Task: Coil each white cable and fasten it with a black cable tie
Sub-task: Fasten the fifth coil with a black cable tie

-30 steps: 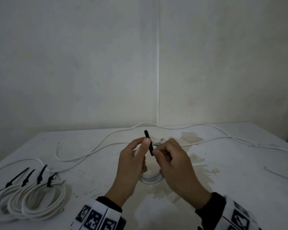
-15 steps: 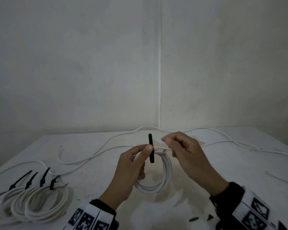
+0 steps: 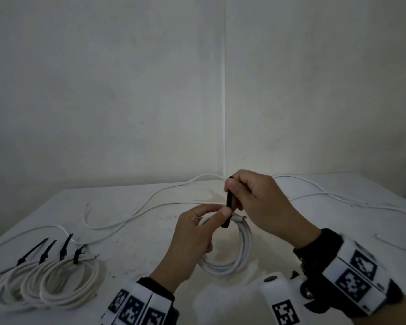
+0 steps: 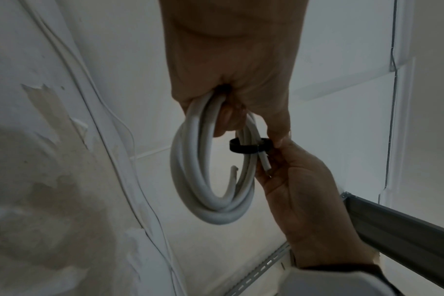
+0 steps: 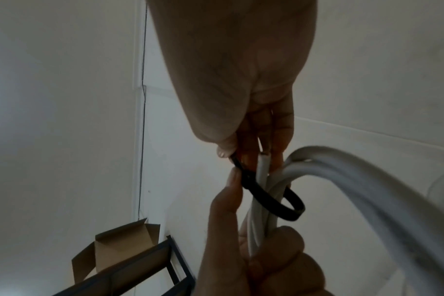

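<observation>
My left hand (image 3: 217, 211) grips the top of a coiled white cable (image 3: 238, 259) and holds it upright above the table, its thumb against a black cable tie (image 3: 229, 205). In the left wrist view the tie (image 4: 248, 147) forms a loose loop round the coil's strands (image 4: 198, 180). My right hand (image 3: 232, 190) pinches the tie's upper tail just above the coil. The right wrist view shows its fingers (image 5: 227, 152) on the tie (image 5: 279, 202) next to the left thumb (image 5: 232, 192), with the coil (image 5: 342, 176) curving off right.
Several tied white coils (image 3: 56, 280) with black tie tails lie at the table's (image 3: 138, 235) front left. Loose white cables (image 3: 150, 202) trail across the back, more at the right (image 3: 338, 195). A cable end (image 3: 394, 245) lies far right. A cardboard box (image 5: 119, 248) shows in the right wrist view.
My right hand left the cable beside the tie and now pinches the tie's upper tail. My left hand keeps its hold on the coil.
</observation>
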`<state>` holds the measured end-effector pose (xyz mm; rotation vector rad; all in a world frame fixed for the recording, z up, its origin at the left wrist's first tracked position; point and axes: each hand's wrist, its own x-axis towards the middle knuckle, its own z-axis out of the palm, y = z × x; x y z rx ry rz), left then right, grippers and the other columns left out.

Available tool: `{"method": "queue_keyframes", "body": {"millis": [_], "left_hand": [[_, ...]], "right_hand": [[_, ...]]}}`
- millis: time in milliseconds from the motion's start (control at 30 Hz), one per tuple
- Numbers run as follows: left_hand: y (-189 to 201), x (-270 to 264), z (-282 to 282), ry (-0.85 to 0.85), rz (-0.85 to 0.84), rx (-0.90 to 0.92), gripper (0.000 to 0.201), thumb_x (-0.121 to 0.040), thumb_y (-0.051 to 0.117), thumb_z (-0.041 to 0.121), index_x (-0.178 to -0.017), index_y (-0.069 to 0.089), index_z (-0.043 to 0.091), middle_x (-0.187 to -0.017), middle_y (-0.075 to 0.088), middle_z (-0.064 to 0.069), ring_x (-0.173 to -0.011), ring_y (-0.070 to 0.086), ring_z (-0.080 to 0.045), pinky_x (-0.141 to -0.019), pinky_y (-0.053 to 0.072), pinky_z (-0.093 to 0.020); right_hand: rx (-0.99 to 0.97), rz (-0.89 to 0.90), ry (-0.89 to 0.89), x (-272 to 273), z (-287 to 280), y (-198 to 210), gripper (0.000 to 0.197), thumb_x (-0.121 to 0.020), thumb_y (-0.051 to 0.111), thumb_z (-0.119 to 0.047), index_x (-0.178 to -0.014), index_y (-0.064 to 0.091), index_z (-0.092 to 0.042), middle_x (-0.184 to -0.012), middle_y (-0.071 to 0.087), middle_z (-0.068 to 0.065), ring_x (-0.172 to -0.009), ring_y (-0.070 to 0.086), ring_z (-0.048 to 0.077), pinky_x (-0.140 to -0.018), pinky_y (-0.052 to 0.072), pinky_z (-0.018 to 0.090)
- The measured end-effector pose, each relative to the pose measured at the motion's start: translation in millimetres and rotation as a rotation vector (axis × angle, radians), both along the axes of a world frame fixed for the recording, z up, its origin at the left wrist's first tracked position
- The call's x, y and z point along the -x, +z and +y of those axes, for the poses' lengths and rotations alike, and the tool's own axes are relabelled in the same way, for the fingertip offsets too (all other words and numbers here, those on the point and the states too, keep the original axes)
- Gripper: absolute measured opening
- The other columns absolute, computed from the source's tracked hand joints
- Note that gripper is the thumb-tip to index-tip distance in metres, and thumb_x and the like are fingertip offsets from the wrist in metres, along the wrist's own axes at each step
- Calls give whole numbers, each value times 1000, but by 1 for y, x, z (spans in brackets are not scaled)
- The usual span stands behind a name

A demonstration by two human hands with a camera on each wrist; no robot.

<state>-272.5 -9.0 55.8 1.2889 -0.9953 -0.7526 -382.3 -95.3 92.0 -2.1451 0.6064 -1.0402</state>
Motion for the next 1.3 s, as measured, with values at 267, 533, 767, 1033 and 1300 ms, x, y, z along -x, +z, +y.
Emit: {"method": "queue_keyframes", "body": {"millis": [267,533,767,1033,1300], "left_hand": [[1,-2,1,14,-25,-7,12,-86,60,21,-79,68,16,-34,44,10,-34,25,-6,-40,26,-19],[4,1,1,-9,-46,21,12,-85,60,19,-76,67,17,-35,48,9,-34,23,-5,-38,24,-19],[2,7,2,-7,-104,6,18,-88,57,19,-73,67,17,-35,49,11,-31,32,-5,-38,29,-17],[3,5,1,-27,-67,-20,21,-89,55,22,-73,66,16,-34,46,11,-32,25,-5,-38,26,-18],[-2,-17,-2,118,62,-2,23,-84,60,30,-72,69,12,-38,28,8,-34,23,-7,-36,25,-18]], "right_hand": [[-117,-84,14,-10,1,2,21,-93,49,-20,-77,57,-9,-58,55,-1,-52,53,10,-59,50,33],[1,-122,52,-4,8,-7,20,-87,60,-13,-71,55,-22,-62,59,0,-62,58,25,-65,49,37],[44,-184,-42,-8,5,-8,25,-87,60,-11,-69,49,-24,-57,53,-7,-53,51,16,-54,43,22],[-92,-267,-18,-12,2,-12,22,-86,61,-13,-70,55,-27,-58,55,-9,-53,50,11,-57,45,29],[-275,97,174,-2,1,-24,54,-77,32,-57,-103,63,-22,-97,67,-2,-82,64,7,-82,50,24]]}}
